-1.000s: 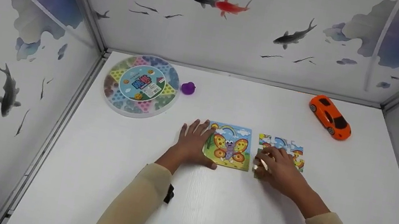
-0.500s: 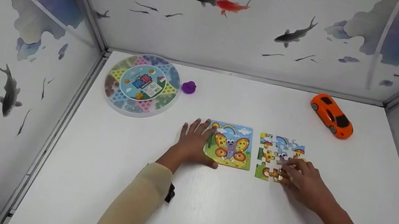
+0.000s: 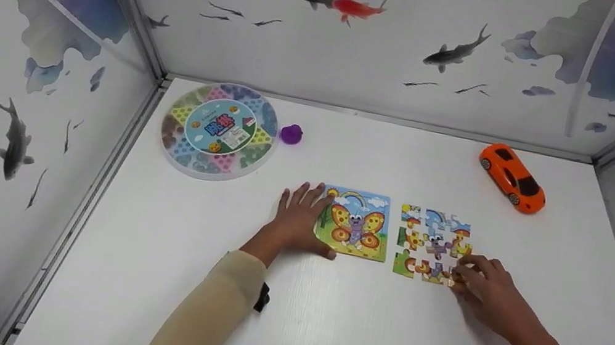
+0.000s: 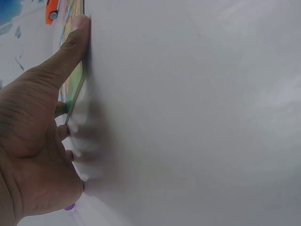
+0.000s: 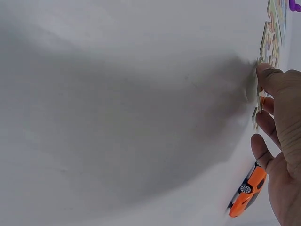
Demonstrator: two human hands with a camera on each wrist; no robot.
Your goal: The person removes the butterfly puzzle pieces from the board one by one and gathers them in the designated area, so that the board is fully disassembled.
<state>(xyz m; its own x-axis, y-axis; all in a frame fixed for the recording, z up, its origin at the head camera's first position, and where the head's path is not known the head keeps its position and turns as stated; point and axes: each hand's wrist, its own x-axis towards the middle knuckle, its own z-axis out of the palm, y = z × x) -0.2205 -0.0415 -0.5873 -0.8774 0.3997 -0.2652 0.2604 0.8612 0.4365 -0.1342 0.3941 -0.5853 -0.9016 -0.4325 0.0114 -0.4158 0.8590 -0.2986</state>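
Note:
A square butterfly picture board [image 3: 358, 222] lies flat near the middle of the table. My left hand [image 3: 296, 220] rests at its left side, fingers spread over the edge and thumb along the bottom edge. To the right of the board, loose jigsaw pieces [image 3: 404, 264] with a matching picture lie in rows, small gaps between them. At their lower right corner, my right hand [image 3: 496, 295] pinches a puzzle piece [image 5: 259, 96] between thumb and fingers, close over the table. The hand partly hides this piece in the head view.
Toward the back left lies a round game board [image 3: 219, 133] with a coloured star pattern. Beside it sits a small purple toy [image 3: 291, 134]. An orange toy car [image 3: 511, 178] stands at the back right. Printed walls [image 3: 362, 69] enclose the white table [image 3: 319, 324].
My right hand has moved right, from the left column of pieces to the lower right corner, uncovering the pieces it passed. The left hand has stayed on the board.

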